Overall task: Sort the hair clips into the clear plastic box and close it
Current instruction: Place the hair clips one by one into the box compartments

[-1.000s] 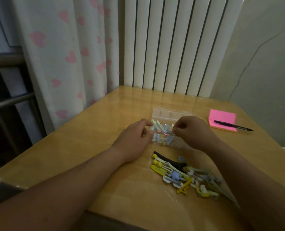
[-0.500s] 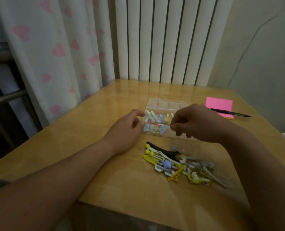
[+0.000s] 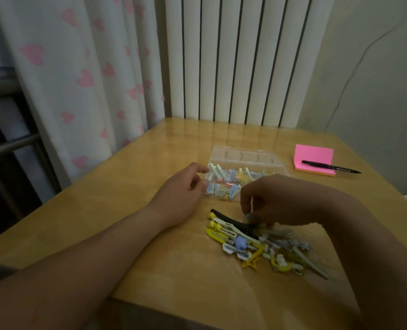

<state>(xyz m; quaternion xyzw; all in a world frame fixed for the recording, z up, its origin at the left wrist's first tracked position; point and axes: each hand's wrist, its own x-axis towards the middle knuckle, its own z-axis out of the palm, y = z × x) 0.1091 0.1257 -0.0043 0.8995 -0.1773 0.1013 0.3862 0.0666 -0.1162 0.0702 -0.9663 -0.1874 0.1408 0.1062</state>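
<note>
Box (image 3: 245, 158) sat mid-bench (image 3: 150, 270), lid lying open behind it, clips inside. Loose pile of hair clips (image 3: 257, 244) lay before it, nearer the front edge; left hand (image 3: 181, 196) rested at the box's left side, right hand (image 3: 276, 201) over the pile's rear, fingers (image 3: 246, 206) down among the clips. Notepad (image 3: 314, 156) lay right of the box, pen (image 3: 331, 167) across it; curtain (image 3: 78, 79) hung behind-left, radiator (image 3: 233, 55) directly behind.

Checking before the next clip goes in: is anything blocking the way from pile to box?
Nothing visible. The clear box lies open just beyond the pile, bare table between; the left hand rests at its left edge.
</note>
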